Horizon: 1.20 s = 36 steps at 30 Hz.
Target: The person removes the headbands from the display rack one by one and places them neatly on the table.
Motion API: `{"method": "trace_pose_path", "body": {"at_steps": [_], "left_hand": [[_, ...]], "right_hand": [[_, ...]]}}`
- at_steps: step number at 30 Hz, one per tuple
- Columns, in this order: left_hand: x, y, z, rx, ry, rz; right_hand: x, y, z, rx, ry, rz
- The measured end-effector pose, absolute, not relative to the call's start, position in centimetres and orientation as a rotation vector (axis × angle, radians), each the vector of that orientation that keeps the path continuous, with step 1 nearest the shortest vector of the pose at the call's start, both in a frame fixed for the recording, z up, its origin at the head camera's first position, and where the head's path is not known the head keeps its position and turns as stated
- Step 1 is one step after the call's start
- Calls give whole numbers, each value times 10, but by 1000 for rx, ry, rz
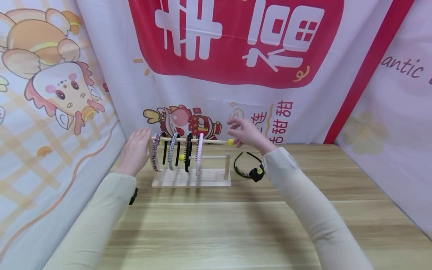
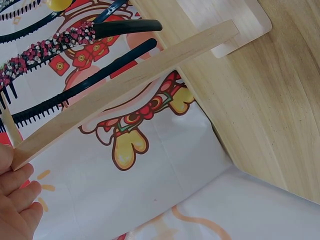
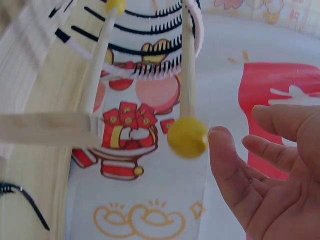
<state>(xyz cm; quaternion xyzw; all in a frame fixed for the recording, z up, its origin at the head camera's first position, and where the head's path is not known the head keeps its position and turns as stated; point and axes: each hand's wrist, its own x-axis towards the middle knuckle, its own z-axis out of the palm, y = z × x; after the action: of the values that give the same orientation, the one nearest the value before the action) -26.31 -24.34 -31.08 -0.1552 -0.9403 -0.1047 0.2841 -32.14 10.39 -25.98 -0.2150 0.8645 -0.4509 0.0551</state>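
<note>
Touching the end post (image 2: 125, 91) of a wooden rack (image 1: 192, 182) with the left hand (image 1: 135, 149), fingers straight; poising the right hand (image 1: 249, 135) just beside the yellow knob (image 3: 187, 137), fingers apart. On a wood-grained table (image 1: 216, 228), toward the back: the rack, hung with four headbands (image 1: 188, 157), and a flowered headband (image 1: 255, 174) lying to its right. Around: printed cloth (image 1: 202, 93), cartooned at left, red-panelled behind.

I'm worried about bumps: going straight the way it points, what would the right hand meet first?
Probably the yellow knob on the upper rod, just beside the right hand, though depth is unclear.
</note>
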Motion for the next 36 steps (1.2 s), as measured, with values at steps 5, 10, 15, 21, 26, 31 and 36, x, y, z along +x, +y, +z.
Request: {"method": "trace_pose_path", "body": {"at_steps": [5, 10, 15, 21, 26, 31, 36], "left_hand": [[-263, -244, -312, -420, -2501, -286], [-264, -244, -313, -424, -2484, -281], [-263, -244, -313, -420, -2493, -288], [-263, -245, -314, -413, -2493, -291], [-263, -245, -314, -419, -2483, -286], [-264, -245, -314, -419, -2485, -289], [-266, -244, -313, -425, -2480, -287]], "right_hand": [[-317, 91, -260, -690, 2600, -1387], [-315, 78, -263, -687, 2571, -1407], [-310, 63, -267, -688, 2529, -1407], [-308, 48, -272, -741, 2467, -1399], [-308, 40, -275, -759, 2440, -1384], [-307, 32, -278, -734, 2418, -1398], [-308, 27, -282, -702, 2426, -1402]]}}
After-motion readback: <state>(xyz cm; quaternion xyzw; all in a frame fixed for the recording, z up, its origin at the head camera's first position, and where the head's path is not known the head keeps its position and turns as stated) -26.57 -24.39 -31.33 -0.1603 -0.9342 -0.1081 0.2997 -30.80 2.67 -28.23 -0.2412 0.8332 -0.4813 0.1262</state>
